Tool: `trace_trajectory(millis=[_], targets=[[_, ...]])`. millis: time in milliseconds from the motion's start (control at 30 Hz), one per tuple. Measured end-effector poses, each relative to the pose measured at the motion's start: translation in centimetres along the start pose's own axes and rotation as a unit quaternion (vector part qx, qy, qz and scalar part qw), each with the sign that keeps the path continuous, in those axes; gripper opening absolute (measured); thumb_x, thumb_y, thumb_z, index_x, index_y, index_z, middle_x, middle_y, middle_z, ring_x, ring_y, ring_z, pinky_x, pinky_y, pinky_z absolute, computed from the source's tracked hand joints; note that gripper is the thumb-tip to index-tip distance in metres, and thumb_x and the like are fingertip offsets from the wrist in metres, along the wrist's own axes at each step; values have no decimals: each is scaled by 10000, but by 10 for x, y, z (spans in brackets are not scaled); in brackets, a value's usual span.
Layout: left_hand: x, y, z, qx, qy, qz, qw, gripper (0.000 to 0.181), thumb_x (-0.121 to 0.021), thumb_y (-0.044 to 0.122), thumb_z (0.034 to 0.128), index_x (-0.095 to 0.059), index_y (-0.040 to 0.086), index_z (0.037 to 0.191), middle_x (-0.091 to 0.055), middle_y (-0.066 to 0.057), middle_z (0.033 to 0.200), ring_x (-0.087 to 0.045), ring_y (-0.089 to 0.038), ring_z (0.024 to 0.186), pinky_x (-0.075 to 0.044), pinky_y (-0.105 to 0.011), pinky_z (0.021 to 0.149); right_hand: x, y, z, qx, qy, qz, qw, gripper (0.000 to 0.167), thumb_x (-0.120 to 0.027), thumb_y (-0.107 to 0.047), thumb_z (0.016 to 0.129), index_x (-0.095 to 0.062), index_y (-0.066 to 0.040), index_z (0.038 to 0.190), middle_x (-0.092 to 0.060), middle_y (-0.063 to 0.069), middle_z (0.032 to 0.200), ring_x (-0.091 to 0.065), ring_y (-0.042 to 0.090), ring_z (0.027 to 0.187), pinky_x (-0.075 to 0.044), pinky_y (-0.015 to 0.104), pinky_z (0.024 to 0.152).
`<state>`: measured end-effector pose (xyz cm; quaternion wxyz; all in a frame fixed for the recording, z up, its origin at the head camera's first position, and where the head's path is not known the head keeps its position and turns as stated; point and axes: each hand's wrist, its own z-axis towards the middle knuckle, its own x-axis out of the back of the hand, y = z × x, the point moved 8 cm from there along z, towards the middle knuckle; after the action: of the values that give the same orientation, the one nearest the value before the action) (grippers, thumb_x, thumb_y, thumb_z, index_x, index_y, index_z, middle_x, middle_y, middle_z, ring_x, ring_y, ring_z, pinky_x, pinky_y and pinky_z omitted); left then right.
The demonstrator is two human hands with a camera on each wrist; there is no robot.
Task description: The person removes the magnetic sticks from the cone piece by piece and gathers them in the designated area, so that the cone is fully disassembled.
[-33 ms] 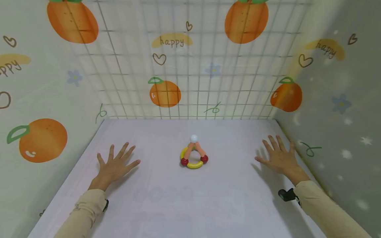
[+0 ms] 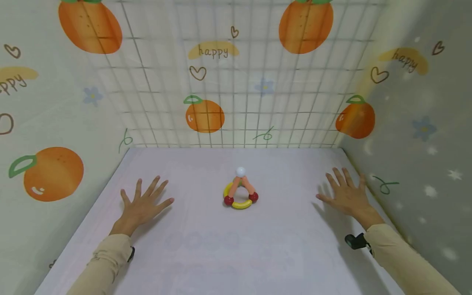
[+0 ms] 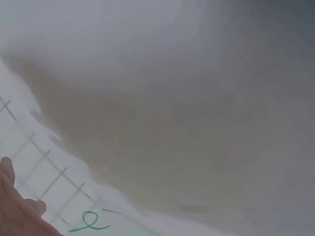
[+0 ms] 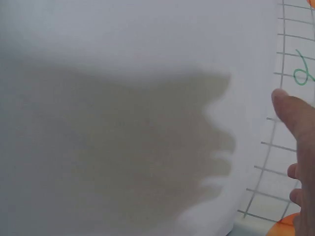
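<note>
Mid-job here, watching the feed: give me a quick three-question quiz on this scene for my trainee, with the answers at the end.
1. True or false: the left hand and the right hand are both apart from the toy.
2. Which colour is the ball where the two straight sticks meet? A) red B) white C) green
3. Fill in: the near curved piece between the two red balls is ____.

Key: 1. True; 2. B; 3. yellow.

A booth-like place: a pale table (image 2: 236, 250) enclosed on 3 sides by walls (image 2: 162, 90) printed with oranges (image 2: 205, 116), hearts (image 2: 198, 73) and "happy" (image 2: 213, 52); home or lab, I cannot tell.
</note>
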<state>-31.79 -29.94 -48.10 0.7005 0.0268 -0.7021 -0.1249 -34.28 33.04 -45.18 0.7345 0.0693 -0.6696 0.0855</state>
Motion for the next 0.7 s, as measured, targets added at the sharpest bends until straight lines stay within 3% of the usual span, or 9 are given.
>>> trace_trajectory(millis=[167,300,500,700], targets=[[4,4,2,-24,22,-42,10000,859,-349,777,930,-41,355,1613,64,22,1674,242,-443,1447,275,-755,922,7,-18,2,101,111,229,9996,949,-504,-690,934,-282,-2,1549,-189,239,1606,-70,448,1479,168,736,1035],[5,16,7,-147,161,-139,9997,884,-372,799,907,-118,336,1615,-40,-1,1679,146,-441,1482,235,-755,965,16,-51,2,341,402,525,9972,908,-593,-621,925,-328,2,1530,-287,204,1579,-167,427,1451,-18,745,1059],[7,56,21,-597,628,-452,9952,872,-444,813,869,-336,290,1558,-312,-35,1597,-158,-405,1469,30,-738,1060,26,-103,7,846,949,962,9872,868,-696,-577,872,-413,-50,1502,-404,141,1529,-309,407,1375,-203,680,988],[7,93,32,-830,754,-1058,9880,839,-516,783,860,-335,336,1546,-351,25,1574,-293,-356,1395,-168,-662,1034,33,-130,12,1129,1248,1293,9772,779,-733,-499,874,-463,-77,1470,-466,126,1478,-372,406,1321,-247,678,964]])
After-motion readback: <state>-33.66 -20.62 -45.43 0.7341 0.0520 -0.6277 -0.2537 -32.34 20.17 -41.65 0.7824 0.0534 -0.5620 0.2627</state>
